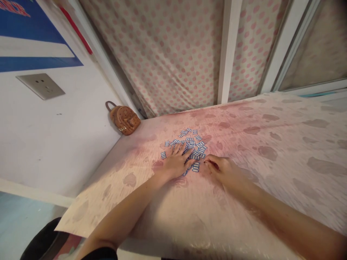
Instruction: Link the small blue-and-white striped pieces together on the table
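Several small white cards with blue edges and stripes (195, 167) lie in a loose, overlapping heap on the table. My left hand (177, 162) rests palm down on the left side of the heap, fingers spread and some cards under them. Just right of the heap, my right hand (218, 166) is closed, with thumb and forefinger pinched together close to the nearest cards. Whether anything sits in that pinch is too small to make out. One card (163, 155) lies apart, left of my left hand.
A patterned pinkish cloth (268, 151) covers the table. At its back left corner, a small brown backpack-shaped bag (126, 121) leans by the wall, below a wall socket (40, 86). A dotted curtain (173, 54) hangs behind. A dark round object (40, 240) is at the lower left.
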Demonstrator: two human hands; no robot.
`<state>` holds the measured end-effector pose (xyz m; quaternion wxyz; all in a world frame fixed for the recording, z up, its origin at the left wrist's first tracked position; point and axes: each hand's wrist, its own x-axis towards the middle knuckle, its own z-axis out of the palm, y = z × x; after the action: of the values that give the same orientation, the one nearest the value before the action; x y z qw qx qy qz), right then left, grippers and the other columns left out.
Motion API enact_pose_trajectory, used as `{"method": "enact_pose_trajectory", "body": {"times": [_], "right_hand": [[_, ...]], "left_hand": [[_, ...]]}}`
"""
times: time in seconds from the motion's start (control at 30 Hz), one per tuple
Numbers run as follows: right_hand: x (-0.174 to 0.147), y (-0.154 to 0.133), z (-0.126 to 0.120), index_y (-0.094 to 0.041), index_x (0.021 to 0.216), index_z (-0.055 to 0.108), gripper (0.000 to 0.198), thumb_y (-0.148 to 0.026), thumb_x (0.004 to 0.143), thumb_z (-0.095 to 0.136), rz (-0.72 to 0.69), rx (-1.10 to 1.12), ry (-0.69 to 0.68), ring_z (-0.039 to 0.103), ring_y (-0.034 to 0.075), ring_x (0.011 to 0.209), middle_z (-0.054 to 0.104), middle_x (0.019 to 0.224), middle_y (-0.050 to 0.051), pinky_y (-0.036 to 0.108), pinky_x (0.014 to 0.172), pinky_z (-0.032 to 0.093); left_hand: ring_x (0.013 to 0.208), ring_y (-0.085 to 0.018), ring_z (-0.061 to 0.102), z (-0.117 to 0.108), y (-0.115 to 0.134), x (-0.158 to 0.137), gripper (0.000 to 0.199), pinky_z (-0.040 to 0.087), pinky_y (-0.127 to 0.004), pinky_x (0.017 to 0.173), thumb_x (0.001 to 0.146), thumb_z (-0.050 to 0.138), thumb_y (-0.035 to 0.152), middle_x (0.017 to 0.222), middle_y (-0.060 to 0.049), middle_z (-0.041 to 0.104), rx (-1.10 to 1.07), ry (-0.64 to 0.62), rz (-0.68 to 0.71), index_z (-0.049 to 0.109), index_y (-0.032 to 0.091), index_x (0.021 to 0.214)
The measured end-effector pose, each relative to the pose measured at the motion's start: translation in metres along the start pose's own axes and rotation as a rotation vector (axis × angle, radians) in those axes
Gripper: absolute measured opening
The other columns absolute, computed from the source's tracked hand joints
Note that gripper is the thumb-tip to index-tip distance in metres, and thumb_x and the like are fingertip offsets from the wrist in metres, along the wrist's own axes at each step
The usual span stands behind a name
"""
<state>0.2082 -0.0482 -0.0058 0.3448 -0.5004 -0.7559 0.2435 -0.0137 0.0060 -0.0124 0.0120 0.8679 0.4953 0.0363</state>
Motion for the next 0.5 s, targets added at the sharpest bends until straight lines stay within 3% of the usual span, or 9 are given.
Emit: {"method": "enact_pose_trajectory", "body": {"times": [0.13,0.3,0.5], "right_hand": [[0.000,-0.002,-0.001,-0.023,0.077,0.061,0.025,-0.028,0.092,0.041,0.019,-0.001,0.024,0.053,0.017,0.054,0.061,0.064,0.001,0.028,0.054,0.034],[-0.001,-0.006,-0.006,-0.022,0.079,0.060,0.024,-0.031,0.094,0.044,0.013,0.065,0.127,0.054,0.017,0.055,0.057,0.061,-0.001,0.027,0.055,0.036],[-0.003,-0.006,-0.010,-0.021,0.087,0.062,0.022,-0.034,0.097,0.047,0.033,0.139,0.181,0.056,0.016,0.057,0.059,0.064,-0.001,0.027,0.056,0.038]], "left_hand": [[0.156,-0.032,0.015,0.000,-0.002,0.011,0.069,0.009,-0.059,0.126,0.102,0.022,0.064,0.167,-0.009,0.026,0.026,0.055,-0.041,0.039,0.026,0.156],[0.157,-0.026,0.016,-0.002,0.020,0.017,0.070,0.014,-0.056,0.127,0.103,0.017,0.063,0.167,-0.007,0.024,-0.109,-0.054,0.162,0.033,0.023,0.158],[0.157,-0.028,0.015,-0.010,0.041,-0.003,0.070,0.007,-0.056,0.128,0.101,0.024,0.067,0.167,-0.006,0.026,-0.186,-0.088,0.308,0.033,0.027,0.158]]}}
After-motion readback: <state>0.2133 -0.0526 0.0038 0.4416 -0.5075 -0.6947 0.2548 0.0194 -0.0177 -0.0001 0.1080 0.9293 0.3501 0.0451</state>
